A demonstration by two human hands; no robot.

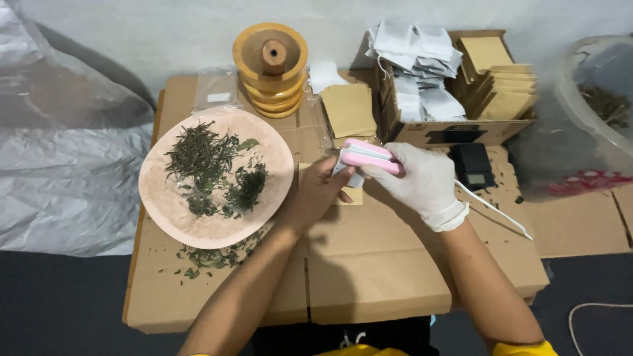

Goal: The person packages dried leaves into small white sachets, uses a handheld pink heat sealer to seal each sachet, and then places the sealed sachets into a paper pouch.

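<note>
Two hands meet just right of the centre of a cardboard-topped table point(369, 277). The right hand point(422, 181), in a white glove, is closed around a pink-and-white handheld sealer point(366, 157), whose white cord point(494, 211) trails off toward the right edge. The bare left hand point(320, 191) pinches a small white sachet point(346, 173) at the sealer's mouth, over a flat tan pouch point(353, 195) lying on the cardboard; whether the sealer is pressed shut on the sachet cannot be told.

Left of the hands, near the left edge, sits a wide pink plate point(165, 198) carrying dried green leaves point(211, 168); loose leaf crumbs point(214, 257) lie on the cardboard just in front of it. At the far edge stands a stack of wooden bowls point(271, 66), with a pile of tan pouches point(349, 109) beside it. The far right corner holds an open cardboard box point(455, 132) filled with white sachets point(419, 66) and tan envelopes point(504, 89). A small black scale point(471, 165) lies just right of the gloved hand.

Bare cardboard stretches between the forearms and the near edge. Silver sheeting point(59, 165) lies beyond the left edge; a clear tub point(593, 92) stands beyond the right.
</note>
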